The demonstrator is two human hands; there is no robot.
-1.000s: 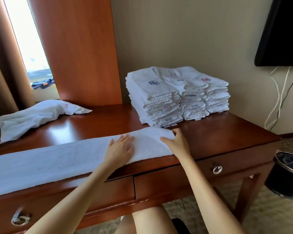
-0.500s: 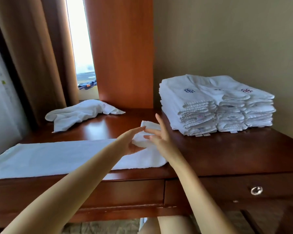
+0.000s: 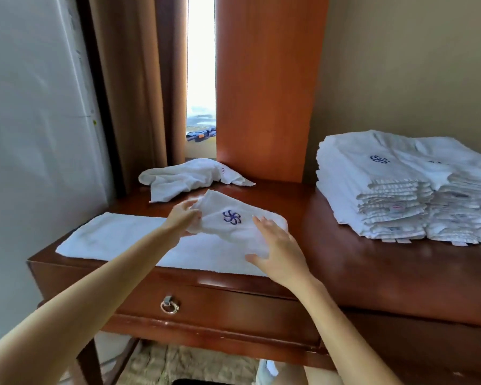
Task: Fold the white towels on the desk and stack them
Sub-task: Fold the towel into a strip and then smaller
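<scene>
The bench (image 3: pixel 372 270) carries the folded stack (image 3: pixel 386 187) at right and a long towel (image 3: pixel 117 240) along its front edge, mid-fold, its right end lifted leftward. The left hand (image 3: pixel 182 218) pinches that end; the right hand (image 3: pixel 278 252) hovers, fingers spread. The next move is probably to lay the end flat with its edges aligned.

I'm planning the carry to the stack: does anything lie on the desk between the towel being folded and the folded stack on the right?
Nothing visible. Only bare desk lies between the towel and the stack; the crumpled towel sits back left, off that path.
</scene>
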